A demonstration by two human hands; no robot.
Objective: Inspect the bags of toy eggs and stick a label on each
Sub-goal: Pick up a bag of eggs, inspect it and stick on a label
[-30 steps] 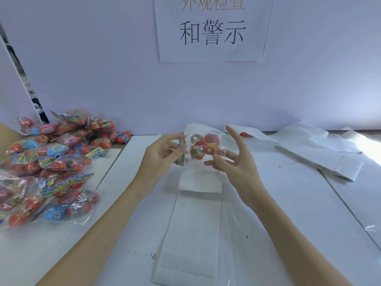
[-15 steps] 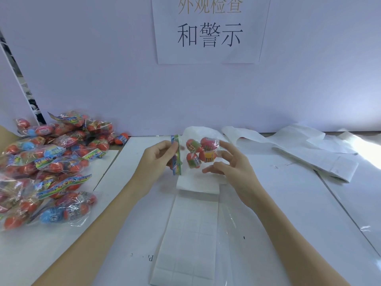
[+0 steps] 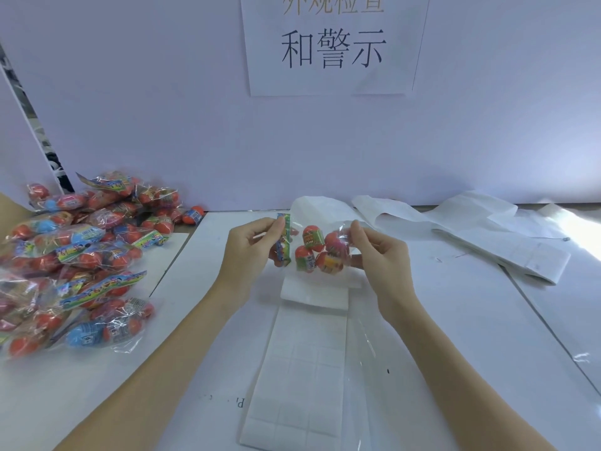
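Observation:
I hold one clear bag of toy eggs (image 3: 317,253) above the middle of the table, stretched sideways between both hands. My left hand (image 3: 252,249) pinches its colourful card header at the left end. My right hand (image 3: 379,252) pinches the clear plastic at the right end. Several red and green eggs show through the film. Under the bag lies a long white sheet of blank labels (image 3: 302,382), running toward me, its far end folded over.
A big pile of bagged toy eggs (image 3: 74,255) covers the table's left side. Strips of white label backing paper (image 3: 471,236) lie at the back right. Clear film (image 3: 367,369) lies beside the label sheet. A sign with printed characters (image 3: 331,43) hangs on the wall.
My right hand has shifted from open fingers behind the bag to pinching its right end. The bag now hangs stretched wider between both hands.

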